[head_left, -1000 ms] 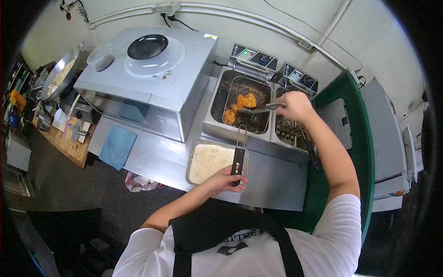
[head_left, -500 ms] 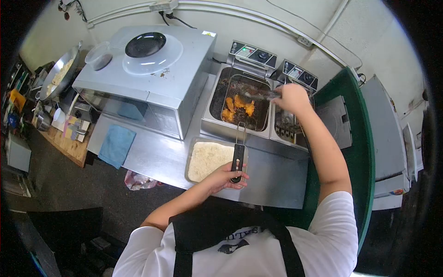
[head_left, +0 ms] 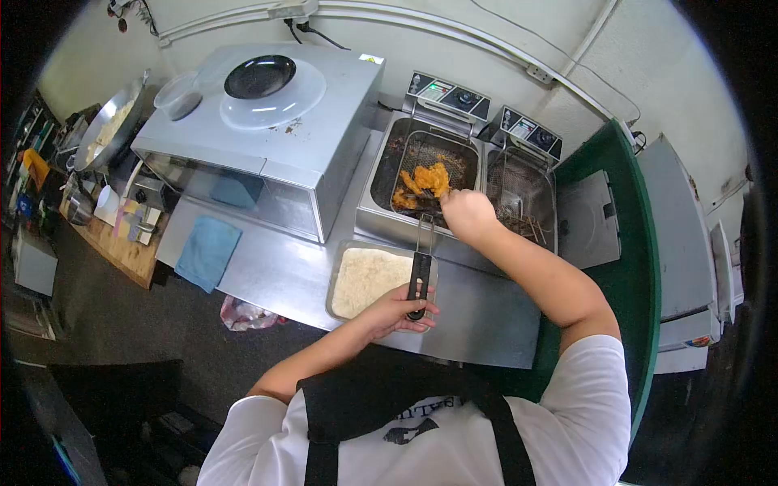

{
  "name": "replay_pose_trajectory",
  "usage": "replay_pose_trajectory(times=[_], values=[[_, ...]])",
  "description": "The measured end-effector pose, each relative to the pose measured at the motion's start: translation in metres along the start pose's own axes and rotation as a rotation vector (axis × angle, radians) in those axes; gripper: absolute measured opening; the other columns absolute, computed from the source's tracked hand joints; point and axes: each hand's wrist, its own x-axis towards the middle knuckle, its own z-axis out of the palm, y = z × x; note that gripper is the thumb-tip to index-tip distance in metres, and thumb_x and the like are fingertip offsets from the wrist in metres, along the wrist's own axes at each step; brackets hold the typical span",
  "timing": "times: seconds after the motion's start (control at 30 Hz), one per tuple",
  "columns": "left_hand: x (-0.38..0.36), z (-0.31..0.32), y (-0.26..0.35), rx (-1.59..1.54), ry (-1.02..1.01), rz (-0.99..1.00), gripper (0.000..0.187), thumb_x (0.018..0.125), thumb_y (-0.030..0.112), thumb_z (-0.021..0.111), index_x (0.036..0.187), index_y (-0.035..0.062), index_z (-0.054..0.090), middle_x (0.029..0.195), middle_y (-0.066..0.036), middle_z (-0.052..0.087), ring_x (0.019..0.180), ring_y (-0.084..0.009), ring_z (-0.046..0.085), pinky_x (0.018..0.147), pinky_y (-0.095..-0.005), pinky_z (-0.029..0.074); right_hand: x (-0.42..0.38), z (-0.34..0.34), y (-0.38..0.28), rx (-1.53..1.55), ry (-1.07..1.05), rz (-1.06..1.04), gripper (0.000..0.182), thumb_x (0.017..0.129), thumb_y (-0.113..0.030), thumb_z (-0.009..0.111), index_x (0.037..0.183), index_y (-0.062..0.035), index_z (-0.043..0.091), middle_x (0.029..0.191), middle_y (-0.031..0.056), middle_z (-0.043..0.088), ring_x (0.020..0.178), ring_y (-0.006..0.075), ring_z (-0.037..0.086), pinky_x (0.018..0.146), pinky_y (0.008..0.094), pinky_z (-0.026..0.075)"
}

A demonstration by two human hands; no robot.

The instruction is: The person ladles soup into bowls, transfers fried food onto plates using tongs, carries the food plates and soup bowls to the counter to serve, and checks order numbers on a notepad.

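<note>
My left hand (head_left: pixel 399 310) is wrapped around the black handle of a fryer basket (head_left: pixel 418 283), above a tray of pale crumbs (head_left: pixel 371 279). The wire basket sits in the left well of the deep fryer (head_left: pixel 369 219). Golden-orange fried pieces (head_left: pixel 429 176) lie in it, some heaped together. My right hand (head_left: pixel 470 217) is closed over the basket's right front edge, holding what look like dark tongs (head_left: pixel 425 195). The tongs reach left among the pieces, and the hand partly hides them.
A second fryer well (head_left: pixel 523 194) with a wire basket stands at the right, beside a green partition (head_left: pixel 636 211). A large metal cabinet with a glass front (head_left: pixel 324 146) is left of the fryer. A blue cloth (head_left: pixel 207 253) hangs over the counter's front edge.
My right hand has come down and left from above the right well to the basket. Fried pieces are now bunched higher and closer together. My left hand stays on the handle.
</note>
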Motion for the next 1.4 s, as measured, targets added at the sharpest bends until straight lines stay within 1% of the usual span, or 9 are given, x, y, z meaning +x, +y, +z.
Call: replay_pose_trajectory(times=[0.07,0.2,0.3,0.43,0.9,1.1,1.2,1.37,1.4], values=[[-0.001,0.001,0.001,-0.011,-0.003,-0.004,0.040,0.097,0.015,0.050,0.136,0.0110,0.038,0.114,-0.012,0.061,0.096,-0.0247,0.067,0.074,-0.0305,0.057,-0.006,0.006,0.008,-0.030,-0.026,-0.033,0.020,0.076,-0.022,0.063,0.083,-0.0032,0.067,0.076,0.0154,0.067,0.073,0.0307,0.067,0.065,0.0420,0.054],[-0.001,0.003,0.001,0.022,0.028,0.004,0.039,0.097,0.015,0.050,0.134,0.0096,0.039,0.114,-0.013,0.061,0.096,-0.0261,0.067,0.075,-0.0314,0.057,-0.010,-0.037,0.028,0.176,-0.063,0.127,0.028,0.075,-0.033,0.068,0.086,-0.0075,0.071,0.076,0.0171,0.067,0.077,0.0328,0.066,0.071,0.0445,0.053],[0.000,0.009,0.008,-0.034,0.036,0.012,0.042,0.097,0.013,0.047,0.137,0.0076,0.038,0.114,-0.014,0.061,0.093,-0.0259,0.067,0.074,-0.0326,0.059,0.000,-0.041,0.050,0.405,-0.285,0.392,0.034,0.073,-0.038,0.071,0.094,-0.0110,0.073,0.081,0.0182,0.068,0.080,0.0336,0.066,0.074,0.0435,0.053],[-0.001,0.023,0.027,-0.022,0.061,0.015,0.039,0.097,0.014,0.048,0.134,0.0066,0.041,0.113,-0.015,0.062,0.094,-0.0265,0.067,0.073,-0.0326,0.059,0.006,-0.027,0.072,0.323,-0.294,0.521,0.042,0.070,-0.043,0.074,0.097,-0.0103,0.074,0.092,0.0180,0.069,0.088,0.0331,0.067,0.082,0.0408,0.053],[0.005,0.035,0.053,0.025,0.091,0.010,0.033,0.097,0.029,0.053,0.123,0.0092,0.048,0.109,-0.014,0.064,0.089,-0.0274,0.068,0.072,-0.0333,0.056,-0.029,-0.047,0.105,0.275,-0.012,0.629,0.047,0.072,-0.049,0.070,0.093,-0.0060,0.072,0.086,0.0193,0.069,0.086,0.0349,0.067,0.079,0.0439,0.052],[0.002,0.018,0.038,0.027,-0.012,0.030,0.055,0.099,0.053,0.030,0.125,0.0086,0.048,0.109,-0.014,0.064,0.091,-0.0229,0.067,0.068,-0.0339,0.056,-0.078,-0.072,0.165,0.307,-0.161,0.938,0.052,0.073,-0.049,0.069,0.090,-0.0002,0.071,0.091,0.0224,0.068,0.090,0.0373,0.066,0.081,0.0444,0.051],[-0.014,-0.006,0.017,-0.032,-0.078,-0.022,0.066,0.098,0.060,0.019,0.130,0.0087,0.047,0.110,-0.013,0.063,0.094,-0.0205,0.065,0.068,-0.0340,0.055,-0.103,-0.041,0.195,0.191,-0.254,1.001,0.055,0.077,-0.049,0.068,0.090,0.0043,0.069,0.092,0.0261,0.066,0.090,0.0389,0.065,0.081,0.0444,0.051],[-0.065,-0.020,-0.012,0.216,0.086,-0.077,0.050,0.101,0.043,0.035,0.131,0.0055,0.048,0.116,-0.010,0.060,0.101,-0.0177,0.060,0.081,-0.0314,0.052,-0.123,0.066,0.223,0.229,-0.351,0.890,0.054,0.083,-0.046,0.064,0.084,0.0075,0.068,0.085,0.0283,0.066,0.085,0.0400,0.066,0.077,0.0446,0.051],[-0.073,-0.020,-0.012,0.312,0.124,-0.109,0.046,0.101,0.039,0.039,0.130,0.0054,0.049,0.116,-0.009,0.061,0.102,-0.0165,0.059,0.085,-0.0310,0.050,-0.115,0.045,0.211,0.384,-0.491,0.974,0.051,0.084,-0.042,0.064,0.102,0.0067,0.066,0.102,0.0288,0.064,0.097,0.0391,0.064,0.084,0.0429,0.050]])
